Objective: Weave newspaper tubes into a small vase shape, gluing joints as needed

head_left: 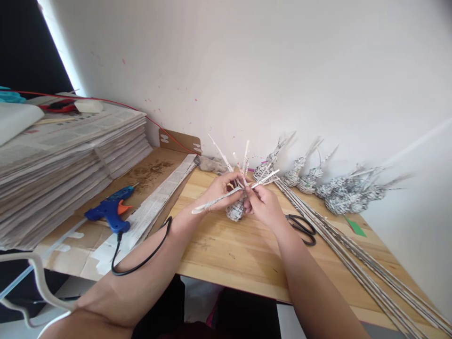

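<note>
Left grip (221,189) curls its thumb and fingers around the upper part of a small woven paper piece (234,213); right grip (260,203) is closed too, thumb and fingers pinching one of its paper strips (265,177) at the woven edge. The piece sits between the two, its rounded end pointing down over the wooden worktop (219,256), while loose strips fan out above; one thicker strip crosses the left wrist. Whether the rounded end touches the wood I cannot tell.

Left of the forearm, a blue glue gun (113,212) with an orange trigger lies on brown cardboard (141,172), its black cord (113,263) looping across the forearm in view. Beside it runs a pile of long newspaper strips (155,205). To the right, black scissor handles (304,230) show beside the right forearm, next to a bundle of long rolled paper rods (339,242) slanting across the worktop.

Further left rises a tall newspaper stack (67,183). Beyond the rods, near a green scrap (356,228), more woven pieces (310,179) line the pale wall (282,70).
</note>
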The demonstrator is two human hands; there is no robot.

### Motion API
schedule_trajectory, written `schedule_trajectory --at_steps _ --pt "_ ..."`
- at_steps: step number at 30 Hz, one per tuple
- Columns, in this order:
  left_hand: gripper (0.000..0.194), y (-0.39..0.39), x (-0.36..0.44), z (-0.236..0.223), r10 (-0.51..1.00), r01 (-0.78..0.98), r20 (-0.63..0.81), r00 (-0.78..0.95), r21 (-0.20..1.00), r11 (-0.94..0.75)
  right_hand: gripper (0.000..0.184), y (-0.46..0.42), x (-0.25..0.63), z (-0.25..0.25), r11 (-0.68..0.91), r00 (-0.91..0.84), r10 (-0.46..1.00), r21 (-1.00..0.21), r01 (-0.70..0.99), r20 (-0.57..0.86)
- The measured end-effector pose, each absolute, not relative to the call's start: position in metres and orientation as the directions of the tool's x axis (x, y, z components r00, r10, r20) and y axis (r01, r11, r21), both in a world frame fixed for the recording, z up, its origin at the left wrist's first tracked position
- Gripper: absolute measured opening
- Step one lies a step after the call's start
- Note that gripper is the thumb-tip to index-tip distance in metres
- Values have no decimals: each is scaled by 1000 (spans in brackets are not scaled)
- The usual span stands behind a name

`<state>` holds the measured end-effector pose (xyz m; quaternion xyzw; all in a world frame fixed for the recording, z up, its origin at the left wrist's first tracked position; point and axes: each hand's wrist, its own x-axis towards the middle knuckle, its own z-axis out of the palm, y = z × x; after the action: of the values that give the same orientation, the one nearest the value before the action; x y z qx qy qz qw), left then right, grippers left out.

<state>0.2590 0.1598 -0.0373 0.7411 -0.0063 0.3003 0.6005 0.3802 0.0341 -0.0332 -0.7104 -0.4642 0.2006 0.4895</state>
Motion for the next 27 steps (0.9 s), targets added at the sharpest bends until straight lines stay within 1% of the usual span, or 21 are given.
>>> schedule_trajectory --at_steps 3,7,9,12,13,17,19,22,24,27 --pt "38 163 264 -40 419 -394 467 779 884 -252 47 35 383 -35 -65 486 861 -918 392 147" --pt "48 167 268 -40 468 -442 452 759 886 -139 51 37 389 -37 -6 506 852 -963 271 137" --pt "45 167 267 -39 476 -446 429 767 891 -85 52 37 390 -36 7 519 847 -980 201 112" --pt "28 166 266 -37 508 -459 411 757 888 -34 49 37 392 -35 20 523 848 -991 134 88" --pt "26 166 265 -36 522 -465 401 753 885 -10 48 36 393 -35 31 520 849 -992 122 91" --pt "31 166 263 -34 548 -465 362 754 883 57 46 35 397 -37 72 500 858 -992 108 116" --pt "30 167 264 -34 520 -443 365 772 896 28 46 36 397 -38 71 497 858 -989 128 125" --pt "35 167 266 -36 482 -424 384 788 905 -26 45 37 396 -40 67 495 860 -988 141 129" --pt "38 168 267 -38 498 -417 376 781 908 -32 46 38 396 -40 57 488 865 -988 144 121" --pt "42 168 269 -39 534 -400 336 776 917 4 48 39 394 -40 37 477 872 -986 165 112"
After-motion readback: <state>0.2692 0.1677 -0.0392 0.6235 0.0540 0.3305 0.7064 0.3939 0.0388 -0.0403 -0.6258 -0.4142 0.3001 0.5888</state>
